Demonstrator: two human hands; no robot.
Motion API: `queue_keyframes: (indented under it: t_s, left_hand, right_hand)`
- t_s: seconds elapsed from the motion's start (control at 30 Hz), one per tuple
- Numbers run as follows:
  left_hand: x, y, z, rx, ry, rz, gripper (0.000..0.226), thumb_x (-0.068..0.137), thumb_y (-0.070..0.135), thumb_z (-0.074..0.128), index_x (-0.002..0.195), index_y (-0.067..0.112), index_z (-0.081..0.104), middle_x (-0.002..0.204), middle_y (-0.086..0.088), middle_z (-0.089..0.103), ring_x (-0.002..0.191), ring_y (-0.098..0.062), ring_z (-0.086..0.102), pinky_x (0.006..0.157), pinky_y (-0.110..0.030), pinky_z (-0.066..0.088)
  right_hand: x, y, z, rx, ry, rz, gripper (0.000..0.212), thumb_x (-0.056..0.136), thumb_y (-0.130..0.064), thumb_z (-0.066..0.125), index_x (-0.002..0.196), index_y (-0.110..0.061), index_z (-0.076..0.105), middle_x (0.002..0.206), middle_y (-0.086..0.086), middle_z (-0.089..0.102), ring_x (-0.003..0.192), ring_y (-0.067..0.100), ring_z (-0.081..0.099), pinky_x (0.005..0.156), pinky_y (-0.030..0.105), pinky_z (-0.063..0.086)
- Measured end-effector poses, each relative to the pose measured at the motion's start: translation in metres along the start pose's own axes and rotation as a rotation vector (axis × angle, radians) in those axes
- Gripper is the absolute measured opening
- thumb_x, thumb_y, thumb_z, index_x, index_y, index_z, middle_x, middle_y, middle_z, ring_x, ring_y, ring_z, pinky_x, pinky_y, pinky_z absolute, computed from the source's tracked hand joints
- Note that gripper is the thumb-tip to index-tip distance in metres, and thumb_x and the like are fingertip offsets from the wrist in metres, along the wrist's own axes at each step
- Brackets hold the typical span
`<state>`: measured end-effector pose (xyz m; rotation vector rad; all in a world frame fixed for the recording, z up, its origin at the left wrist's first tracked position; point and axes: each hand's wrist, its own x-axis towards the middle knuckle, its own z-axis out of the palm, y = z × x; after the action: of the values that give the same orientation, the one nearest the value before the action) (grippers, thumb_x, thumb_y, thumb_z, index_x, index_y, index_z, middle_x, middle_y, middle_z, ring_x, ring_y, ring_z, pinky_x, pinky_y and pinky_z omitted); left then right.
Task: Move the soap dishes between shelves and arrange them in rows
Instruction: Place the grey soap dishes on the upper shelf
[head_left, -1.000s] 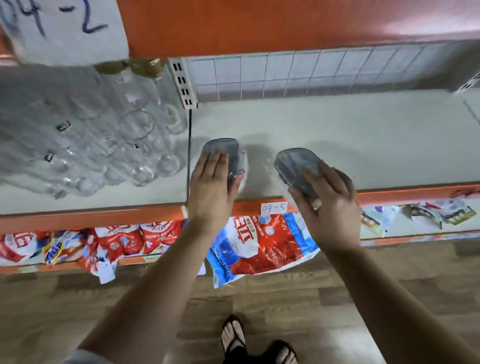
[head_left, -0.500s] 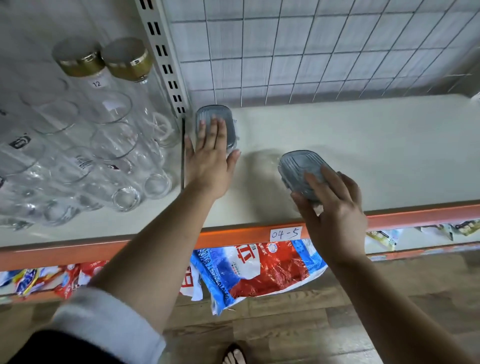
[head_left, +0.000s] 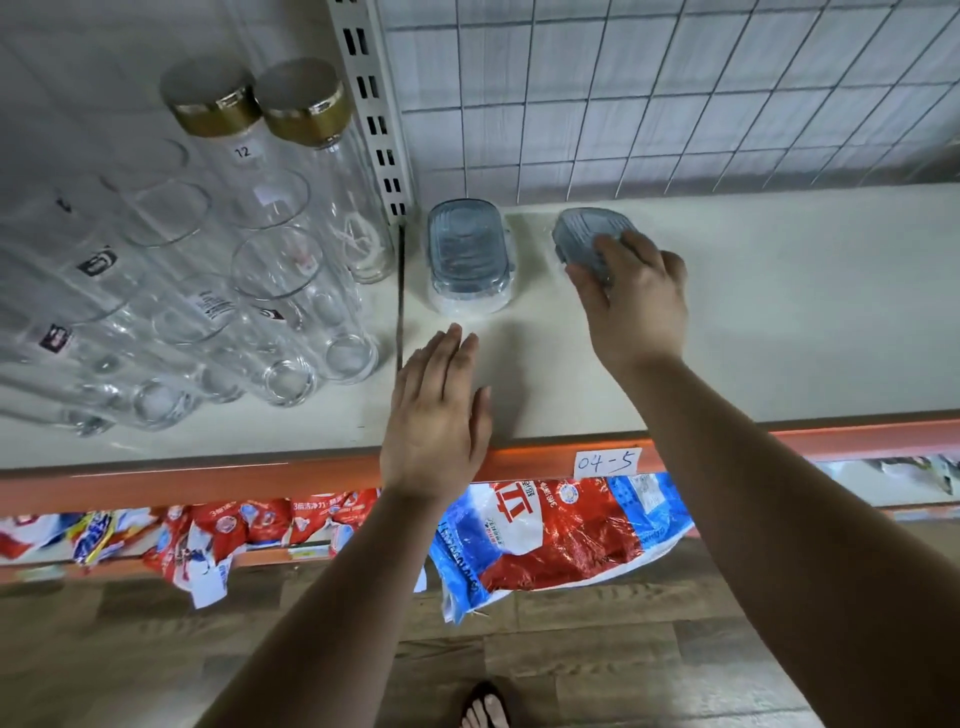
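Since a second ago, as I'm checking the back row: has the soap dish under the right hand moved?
Yes. The right soap dish went back from the orange shelf edge toward the wire grid, beside the left soap dish.

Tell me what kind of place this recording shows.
Most likely a shop or stockroom aisle: a shelf with a handwritten 04-5 label, rows of glass bottles, and printed product bags on the shelf below.

A shop: handwritten white paper shelf tag (head_left: 607, 461) below the right hand (head_left: 636, 306), rowed clear glass tumblers (head_left: 270, 260) beside the left hand (head_left: 434, 415).
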<state>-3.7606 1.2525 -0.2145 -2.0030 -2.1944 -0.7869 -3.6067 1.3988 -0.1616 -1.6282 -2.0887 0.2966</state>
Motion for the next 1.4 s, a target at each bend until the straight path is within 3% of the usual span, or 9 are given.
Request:
queue_keyframes:
  t_s: [0.13, 0.2, 0.3, 0.37, 0.5, 0.7, 0.97, 1.17, 1.4]
  left_hand:
    - [0.0, 0.0, 0.002, 0.02, 0.005, 0.009, 0.049, 0.099, 0.026, 0.039, 0.135, -0.002, 0.054, 0.137, -0.02, 0.055, 0.128, -0.035, 0.05, 0.113, -0.045, 0.036]
    - [0.0, 0.001, 0.002, 0.026, 0.008, 0.007, 0.048, 0.098, 0.025, 0.038, 0.134, -0.002, 0.055, 0.135, -0.02, 0.057, 0.126, -0.034, 0.053, 0.11, -0.045, 0.038]
    - [-0.002, 0.001, 0.002, 0.017, 0.008, 0.015, 0.046, 0.098, 0.023, 0.039, 0.132, -0.001, 0.056, 0.134, -0.02, 0.058, 0.123, -0.035, 0.055, 0.108, -0.045, 0.041]
    - [-0.001, 0.001, 0.001, 0.018, -0.004, 0.01, 0.046, 0.097, 0.023, 0.038, 0.132, -0.002, 0.056, 0.134, -0.02, 0.058, 0.123, -0.036, 0.055, 0.108, -0.046, 0.041]
    - [-0.003, 0.007, -0.007, -0.006, -0.024, 0.039, 0.048, 0.098, 0.025, 0.04, 0.134, -0.001, 0.055, 0.134, -0.019, 0.059, 0.125, -0.033, 0.054, 0.112, -0.039, 0.036]
    - [-0.021, 0.06, -0.053, -0.02, 0.054, 0.037, 0.043, 0.099, 0.024, 0.045, 0.131, -0.001, 0.059, 0.13, -0.018, 0.062, 0.121, -0.032, 0.058, 0.106, -0.043, 0.044]
    - [-0.04, 0.145, -0.16, -0.043, 0.177, 0.104, 0.04, 0.098, 0.023, 0.049, 0.127, -0.002, 0.062, 0.121, -0.017, 0.067, 0.111, -0.032, 0.062, 0.096, -0.046, 0.05]
    - [-0.059, 0.191, -0.237, -0.043, 0.257, 0.108, 0.042, 0.1, 0.027, 0.046, 0.13, 0.0, 0.059, 0.122, -0.016, 0.066, 0.114, -0.027, 0.056, 0.1, -0.041, 0.045]
    - [-0.037, 0.202, -0.31, -0.019, 0.347, 0.066, 0.044, 0.099, 0.026, 0.044, 0.13, 0.0, 0.06, 0.128, -0.015, 0.063, 0.118, -0.031, 0.056, 0.107, -0.037, 0.035]
  right_hand:
    - [0.024, -0.005, 0.01, -0.077, -0.171, -0.006, 0.044, 0.104, -0.038, 0.041, 0.143, -0.018, 0.046, 0.152, 0.006, 0.035, 0.137, 0.037, 0.029, 0.104, 0.039, 0.035]
    - [0.025, -0.001, 0.018, -0.114, -0.294, -0.009, 0.048, 0.106, -0.031, 0.034, 0.153, -0.025, 0.029, 0.162, 0.002, 0.018, 0.148, 0.038, 0.013, 0.119, 0.042, 0.019]
    - [0.011, 0.006, 0.015, -0.043, -0.283, 0.022, 0.063, 0.105, -0.026, 0.039, 0.158, -0.033, 0.006, 0.166, -0.005, -0.002, 0.152, 0.03, -0.004, 0.122, 0.046, 0.011]
    - [-0.004, 0.01, 0.008, 0.014, -0.2, -0.028, 0.066, 0.102, -0.025, 0.045, 0.158, -0.026, 0.01, 0.166, 0.001, 0.005, 0.152, 0.029, 0.002, 0.123, 0.043, 0.014]
    - [-0.037, 0.016, -0.01, 0.091, -0.132, -0.094, 0.055, 0.098, -0.016, 0.052, 0.15, -0.006, 0.036, 0.152, 0.017, 0.039, 0.14, 0.035, 0.033, 0.115, 0.043, 0.032]
    - [-0.089, 0.016, -0.062, 0.138, -0.095, -0.165, 0.048, 0.092, -0.007, 0.059, 0.139, 0.001, 0.049, 0.129, 0.022, 0.056, 0.118, 0.04, 0.05, 0.099, 0.047, 0.044]
    - [-0.144, -0.007, -0.18, 0.199, -0.068, -0.229, 0.042, 0.091, -0.004, 0.06, 0.132, 0.0, 0.055, 0.121, 0.019, 0.061, 0.113, 0.04, 0.055, 0.095, 0.045, 0.046]
    - [-0.172, -0.037, -0.265, 0.278, 0.048, -0.302, 0.038, 0.092, -0.025, 0.048, 0.121, -0.005, 0.06, 0.111, 0.012, 0.064, 0.104, 0.033, 0.055, 0.084, 0.04, 0.049]
    - [-0.159, -0.071, -0.33, 0.36, 0.166, -0.356, 0.034, 0.091, -0.026, 0.05, 0.117, -0.007, 0.06, 0.113, 0.008, 0.061, 0.104, 0.028, 0.051, 0.089, 0.024, 0.036]
